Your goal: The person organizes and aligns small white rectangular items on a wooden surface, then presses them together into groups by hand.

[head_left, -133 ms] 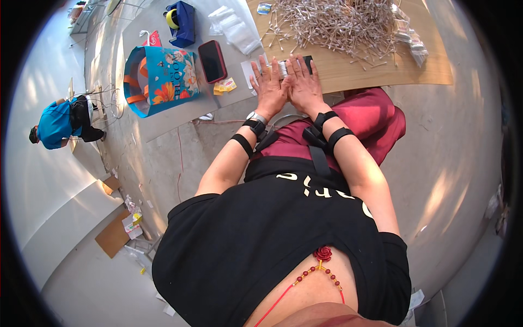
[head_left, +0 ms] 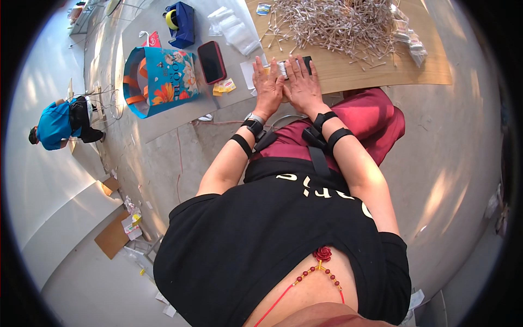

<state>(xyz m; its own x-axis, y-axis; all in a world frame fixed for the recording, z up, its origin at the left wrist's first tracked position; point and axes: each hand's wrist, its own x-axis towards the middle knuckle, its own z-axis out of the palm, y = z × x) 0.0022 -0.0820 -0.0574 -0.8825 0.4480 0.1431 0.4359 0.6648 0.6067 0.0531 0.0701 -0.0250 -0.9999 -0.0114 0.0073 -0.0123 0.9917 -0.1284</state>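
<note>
A row of white cotton swabs (head_left: 281, 69) lies side by side at the table's near edge, between my two hands. My left hand (head_left: 268, 87) is flat with fingers stretched forward, at the left end of the row. My right hand (head_left: 302, 86) lies with straight fingers over the right end. The thumbs come close together on the near side of the row. A dark flat piece (head_left: 309, 63) shows beyond my right fingers, and a white card (head_left: 247, 72) lies left of my left hand. What is under the palms is hidden.
A big heap of loose cotton swabs (head_left: 338, 27) covers the far right. Filled clear bags (head_left: 417, 50) lie beside it. Leftward are a phone (head_left: 212, 62), a yellow packet (head_left: 224, 86), empty plastic bags (head_left: 235, 32), a blue tape dispenser (head_left: 182, 24) and a floral bag (head_left: 163, 79). Another person (head_left: 62, 122) bends far left.
My left hand has shifted slightly left, away from the right hand, and its fingers are closer together. The right hand has hardly moved.
</note>
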